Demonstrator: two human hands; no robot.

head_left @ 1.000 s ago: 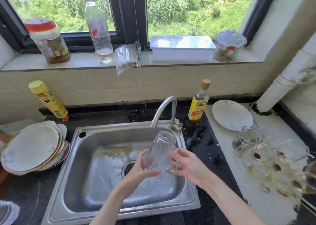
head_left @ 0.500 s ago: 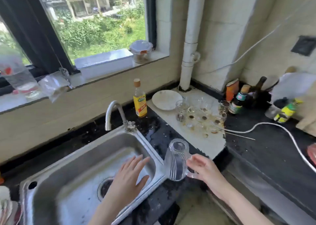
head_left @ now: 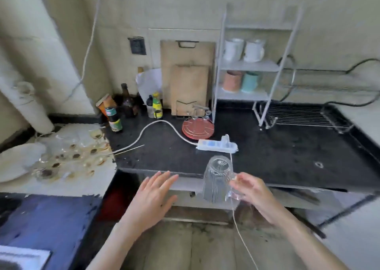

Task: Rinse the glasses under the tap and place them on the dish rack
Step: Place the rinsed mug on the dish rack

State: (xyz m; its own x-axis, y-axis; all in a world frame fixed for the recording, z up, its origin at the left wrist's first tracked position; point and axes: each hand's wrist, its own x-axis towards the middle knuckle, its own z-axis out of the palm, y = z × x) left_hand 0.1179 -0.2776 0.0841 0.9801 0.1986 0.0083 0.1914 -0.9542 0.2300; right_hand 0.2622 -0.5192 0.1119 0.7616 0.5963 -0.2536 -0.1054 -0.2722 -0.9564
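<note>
My right hand [head_left: 251, 191] grips the handle of a clear glass mug [head_left: 217, 179], held upside down in the air just in front of the dark counter's front edge [head_left: 185, 172]. My left hand [head_left: 153, 195] floats beside it, fingers spread and holding nothing. A wire dish rack [head_left: 300, 115] sits at the back right of the counter. Several dirty glasses [head_left: 70, 156] stand clustered on the white surface at the left. Sink and tap are out of view.
A white power strip [head_left: 218, 146] and its cable [head_left: 156, 129] lie across the counter's middle, with a red round mat [head_left: 197, 128] behind. Bottles [head_left: 115, 113], cutting boards [head_left: 189, 85] and a white shelf with mugs [head_left: 244, 68] line the back wall. A white plate [head_left: 14, 163] sits far left.
My view has swung right, from the sink to the dark counter and dish rack. My left hand let go of the mug; my right hand carried it rightward, still upside down.
</note>
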